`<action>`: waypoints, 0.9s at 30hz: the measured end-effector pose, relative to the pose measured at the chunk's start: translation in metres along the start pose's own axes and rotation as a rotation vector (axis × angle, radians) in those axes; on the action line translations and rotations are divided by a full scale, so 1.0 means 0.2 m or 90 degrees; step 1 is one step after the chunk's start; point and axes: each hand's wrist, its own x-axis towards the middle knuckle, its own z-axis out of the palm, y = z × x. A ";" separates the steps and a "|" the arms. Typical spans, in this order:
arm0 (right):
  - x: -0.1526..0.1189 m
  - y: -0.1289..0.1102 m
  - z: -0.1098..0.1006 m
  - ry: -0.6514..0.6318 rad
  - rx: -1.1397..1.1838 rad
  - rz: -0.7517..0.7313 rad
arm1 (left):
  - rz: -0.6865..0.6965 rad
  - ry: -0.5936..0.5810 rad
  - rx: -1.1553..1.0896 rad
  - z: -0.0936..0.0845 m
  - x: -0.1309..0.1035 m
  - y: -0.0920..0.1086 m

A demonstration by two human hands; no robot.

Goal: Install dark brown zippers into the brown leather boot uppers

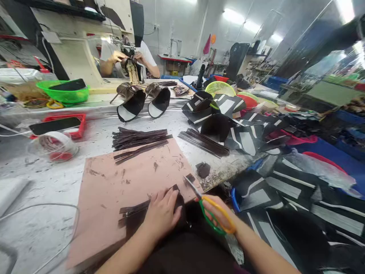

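We have a strip bundle (139, 138) behind our board (105, 194), a roll (67, 144) left of it, scissors (219, 207) at its right edge.

Our scissors (200, 196) pair one orange handle with one green, below silvery blades. We see a dusty pink board (105, 198) smudged brown, dark brown strips (139, 137), a pale grey table (57, 182) flecked dark, a bright green basket (61, 94), a red tray (82, 123), and black pieces (256, 199) banded in white and light grey.

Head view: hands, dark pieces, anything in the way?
Left hand resting on dark pieces. Right hand gripping scissors. Small dark scrap beside blades, on pink board.
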 end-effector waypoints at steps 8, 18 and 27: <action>0.08 0.05 -0.37 0.330 -0.637 -0.027 | 0.008 -0.022 -0.008 0.02 0.02 -0.04; 0.00 0.26 -0.37 0.387 -0.675 -0.096 | -0.207 -0.151 -0.062 -0.03 0.13 -0.05; 0.28 -0.05 -0.66 0.390 -0.699 -0.113 | -0.381 -0.347 -0.311 -0.12 0.26 -0.12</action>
